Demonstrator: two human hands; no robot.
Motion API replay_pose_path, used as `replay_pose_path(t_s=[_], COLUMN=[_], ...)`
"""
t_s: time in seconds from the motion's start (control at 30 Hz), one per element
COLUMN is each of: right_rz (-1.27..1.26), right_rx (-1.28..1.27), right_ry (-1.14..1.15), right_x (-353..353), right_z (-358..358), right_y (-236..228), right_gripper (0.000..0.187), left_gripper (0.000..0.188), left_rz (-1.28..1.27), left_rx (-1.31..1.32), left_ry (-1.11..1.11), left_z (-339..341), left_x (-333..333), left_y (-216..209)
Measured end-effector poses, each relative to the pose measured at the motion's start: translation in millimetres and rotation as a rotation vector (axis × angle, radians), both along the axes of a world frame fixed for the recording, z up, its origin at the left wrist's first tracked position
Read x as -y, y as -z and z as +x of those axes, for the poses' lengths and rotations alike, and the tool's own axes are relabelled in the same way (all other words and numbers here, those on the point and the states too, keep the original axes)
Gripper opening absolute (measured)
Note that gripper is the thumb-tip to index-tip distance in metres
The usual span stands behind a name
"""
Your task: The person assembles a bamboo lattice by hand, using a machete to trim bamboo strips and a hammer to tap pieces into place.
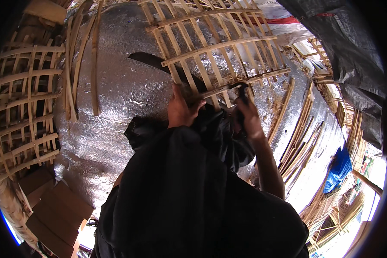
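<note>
A bamboo lattice [221,45] of long slats crossed by thin strips lies in front of me, its near end close to my lap. My left hand [182,108] is closed around the ends of its slats, thumb near the closest cross strip. At the lattice's near right corner, my right hand [248,118] grips a dark hand tool [242,89]; its head is against or just beside the cross strip, and blur hides its exact kind. Partly under the lattice lies a long dark blade [152,61], its tip pointing left; its handle is hidden.
Silvery foil sheeting [103,139] covers the ground. Another bamboo lattice [28,103] stands at the left, near loose strips [94,69] and cardboard [58,217]. Bundled bamboo strips [301,137], a blue plastic sheet [338,170] and a dark tarpaulin [357,56] are on the right.
</note>
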State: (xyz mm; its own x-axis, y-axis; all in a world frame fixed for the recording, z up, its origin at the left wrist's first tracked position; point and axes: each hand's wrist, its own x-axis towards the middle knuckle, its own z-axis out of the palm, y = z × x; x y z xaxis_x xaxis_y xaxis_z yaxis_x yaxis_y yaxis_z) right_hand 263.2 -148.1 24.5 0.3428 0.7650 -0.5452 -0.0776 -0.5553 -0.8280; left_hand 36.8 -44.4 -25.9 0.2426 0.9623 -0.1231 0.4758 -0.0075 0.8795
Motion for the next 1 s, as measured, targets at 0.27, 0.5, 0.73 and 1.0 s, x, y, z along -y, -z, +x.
replay_pose_path(t_s=[0.27,0.5,0.73,1.0], right_rz=[0.152,-0.023,-0.065,0.208], right_rx=[0.262,0.541,0.706,0.801], right_ry=[-0.045,-0.329,-0.511,-0.166], right_x=[-21,-13,-10,-4], right_z=[-8,-13,-28,-50], right_y=[3,31,-17,1], right_gripper=[0.041,0.038,0.053,0.028], left_gripper=[0.079,0.087,0.096,0.092], left_rz=[-0.046,-0.033,-0.051,0.059], left_rx=[0.066,0.036,0.095,0.029], left_ry=[-0.007,0.088,0.168,0.188], left_z=[2,-2,-18,-13], left_x=[-12,-14,-13,-14], left_y=[-8,5,15,23])
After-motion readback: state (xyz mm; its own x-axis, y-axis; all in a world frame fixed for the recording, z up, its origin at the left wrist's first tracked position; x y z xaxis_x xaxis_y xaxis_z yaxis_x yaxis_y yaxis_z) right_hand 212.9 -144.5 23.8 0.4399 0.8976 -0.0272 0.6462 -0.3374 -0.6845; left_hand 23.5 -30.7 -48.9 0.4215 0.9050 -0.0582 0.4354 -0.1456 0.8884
